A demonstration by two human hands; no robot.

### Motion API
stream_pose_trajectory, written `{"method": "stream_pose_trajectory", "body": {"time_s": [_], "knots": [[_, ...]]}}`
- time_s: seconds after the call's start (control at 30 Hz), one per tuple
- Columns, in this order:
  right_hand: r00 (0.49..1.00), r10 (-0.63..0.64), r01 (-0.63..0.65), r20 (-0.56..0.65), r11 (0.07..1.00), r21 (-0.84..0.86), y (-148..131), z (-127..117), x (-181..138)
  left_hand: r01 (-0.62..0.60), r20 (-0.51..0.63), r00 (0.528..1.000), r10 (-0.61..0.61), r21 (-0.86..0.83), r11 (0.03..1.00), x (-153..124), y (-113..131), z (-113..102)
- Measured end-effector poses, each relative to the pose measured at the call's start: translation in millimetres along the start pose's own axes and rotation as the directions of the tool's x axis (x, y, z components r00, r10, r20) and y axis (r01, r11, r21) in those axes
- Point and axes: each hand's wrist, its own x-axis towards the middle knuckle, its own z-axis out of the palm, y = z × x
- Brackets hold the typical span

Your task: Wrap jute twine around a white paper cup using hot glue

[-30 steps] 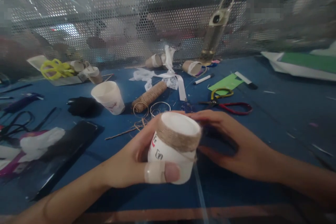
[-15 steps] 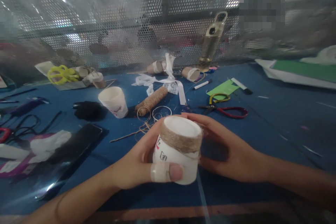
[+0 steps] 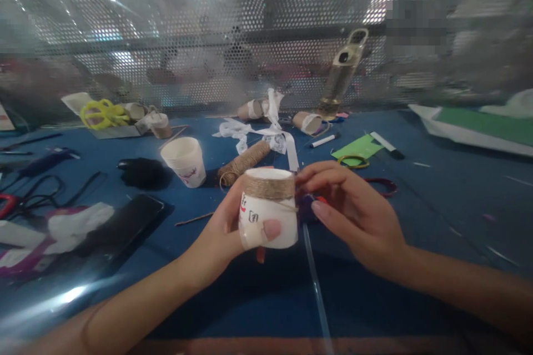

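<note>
My left hand [image 3: 233,222] is wrapped round a white paper cup [image 3: 270,224], thumb across its front. The cup tapers upward, and brown twine [image 3: 268,187] is wound in a band round its narrower upper end. A loose strand of the twine slants down across the cup's right side. My right hand [image 3: 353,211] is beside the cup, its fingers curved and its thumb apart, fingertips close to the twine band. Whether they touch it is unclear. Behind this hand shows a dark blue object [image 3: 307,208] with a red part, mostly hidden. A clear stick [image 3: 317,288] runs toward the table's front edge.
A twine roll [image 3: 245,162], stacked paper cups [image 3: 185,161] and white lace ribbon [image 3: 275,141] lie beyond. A black phone [image 3: 129,227] is at left. Pliers [image 3: 383,186], green paper [image 3: 360,146] and a bottle [image 3: 341,77] stand or lie at right.
My right hand has come off the cup's side, its fingers now near the twine band. My left hand has lifted the cup slightly and turned it more upright.
</note>
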Motion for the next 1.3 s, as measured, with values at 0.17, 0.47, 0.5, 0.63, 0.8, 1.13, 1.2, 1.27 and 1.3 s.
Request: {"method": "stream_pose_trajectory", "body": {"time_s": [0.17,0.47,0.5,0.63,0.8,1.13,1.2,1.27,1.3], "knots": [[0.997,-0.07,0.074,0.03,0.984,-0.16,0,-2,-3,0.009,-0.069,0.998,-0.005,0.062,0.998,3,-6,-1],[0.997,-0.058,0.067,0.05,0.978,-0.199,-2,-5,-7,0.025,-0.101,0.995,-0.003,0.224,0.974,-2,-8,3],[0.997,-0.05,0.059,0.051,0.98,-0.19,-3,-5,-8,0.024,-0.105,0.995,0.001,0.233,0.972,-2,-8,3],[0.998,-0.047,0.049,0.032,0.996,-0.07,-4,-5,-11,0.02,-0.125,0.992,0.012,0.255,0.967,0,-7,2],[1.0,0.022,-0.022,-0.003,1.0,-0.001,-5,-5,-15,0.051,-0.162,0.987,-0.009,0.262,0.964,2,-6,4],[0.999,-0.014,0.026,0.044,0.959,-0.281,-8,-11,-7,0.128,-0.243,0.968,-0.067,0.246,0.961,3,-1,15],[0.999,0.0,0.01,0.035,0.96,-0.278,-9,-11,-7,0.136,-0.275,0.959,-0.068,0.236,0.962,3,0,18],[0.999,0.025,-0.018,0.026,0.969,-0.247,-10,-11,-7,0.144,-0.287,0.955,-0.074,0.229,0.963,4,0,21],[0.998,0.049,-0.042,0.028,0.975,-0.218,-10,-11,-7,0.146,-0.291,0.954,-0.077,0.224,0.963,4,1,22]]}}
